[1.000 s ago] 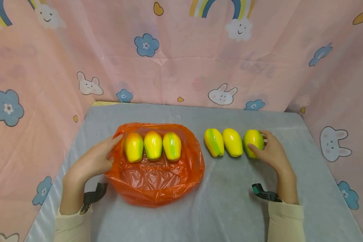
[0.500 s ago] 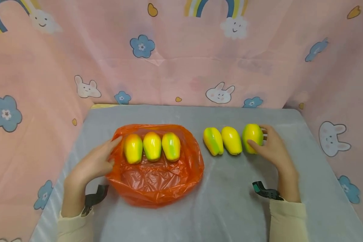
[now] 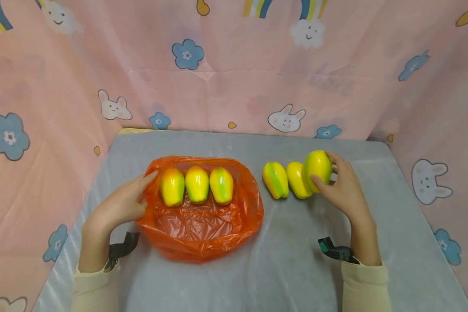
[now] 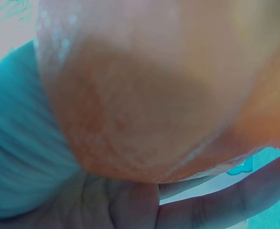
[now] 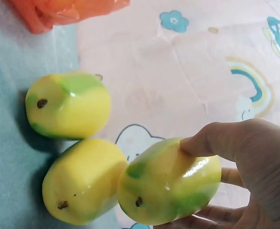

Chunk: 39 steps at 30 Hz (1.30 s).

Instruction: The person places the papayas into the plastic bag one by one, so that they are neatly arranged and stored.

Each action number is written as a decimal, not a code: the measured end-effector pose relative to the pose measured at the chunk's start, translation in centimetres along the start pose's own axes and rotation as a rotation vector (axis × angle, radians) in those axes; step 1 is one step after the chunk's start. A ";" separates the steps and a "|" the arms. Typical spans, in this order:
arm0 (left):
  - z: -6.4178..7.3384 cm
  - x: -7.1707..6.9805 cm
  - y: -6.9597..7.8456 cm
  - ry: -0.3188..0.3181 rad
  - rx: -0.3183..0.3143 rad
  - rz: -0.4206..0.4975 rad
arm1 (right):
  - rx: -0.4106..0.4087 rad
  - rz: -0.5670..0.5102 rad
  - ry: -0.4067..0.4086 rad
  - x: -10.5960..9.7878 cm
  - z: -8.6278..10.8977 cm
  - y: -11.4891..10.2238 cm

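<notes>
My right hand [image 3: 345, 186] grips a yellow-green papaya [image 3: 318, 167] between thumb and fingers, raised off the table. From the head view it partly covers a second papaya [image 3: 296, 177]; another papaya [image 3: 275, 180] lies left of that one. The right wrist view shows the held papaya [image 5: 171, 183] with its dark stem spot, the thumb on top. At the left rim of an orange-red plastic bag [image 3: 199, 251], my left hand [image 3: 121, 203] touches the film with its fingers mostly straight. Three papayas [image 3: 196, 185] lie in a row in the bag. Blurred film [image 4: 140, 105] fills most of the left wrist view.
A grey cloth covers the table [image 3: 288, 260]. Pink patterned curtain [image 3: 234, 86] hangs behind and along both sides. A dark wrist mount [image 3: 337, 251] sits at the right wrist, and another mount [image 3: 122, 249] at the left.
My right hand has lifted the rightmost papaya off the table and moved it left, partly in front of its neighbour. The left hand stays at the bag's rim.
</notes>
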<state>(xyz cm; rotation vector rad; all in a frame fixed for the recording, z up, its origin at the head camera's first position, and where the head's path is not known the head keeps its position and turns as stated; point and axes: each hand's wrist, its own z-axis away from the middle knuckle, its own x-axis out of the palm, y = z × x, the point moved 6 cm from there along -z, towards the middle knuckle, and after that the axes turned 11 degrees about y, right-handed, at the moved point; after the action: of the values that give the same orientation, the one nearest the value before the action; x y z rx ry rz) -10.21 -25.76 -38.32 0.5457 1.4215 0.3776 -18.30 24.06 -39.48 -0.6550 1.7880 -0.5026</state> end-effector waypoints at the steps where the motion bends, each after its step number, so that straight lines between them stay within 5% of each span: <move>1: 0.0 0.0 0.0 -0.002 0.001 0.004 | 0.002 -0.012 0.001 0.0 0.1 -0.2; 39: -0.1 0.0 -0.2 -0.003 0.013 0.028 | -0.060 -0.281 -0.053 3.8 2.1 -10.4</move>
<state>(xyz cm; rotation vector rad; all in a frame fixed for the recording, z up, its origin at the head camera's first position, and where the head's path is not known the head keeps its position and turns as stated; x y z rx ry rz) -10.32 -25.89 -38.44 0.5764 1.4156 0.3898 -15.29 13.74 -36.29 -0.9607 1.6745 -0.6161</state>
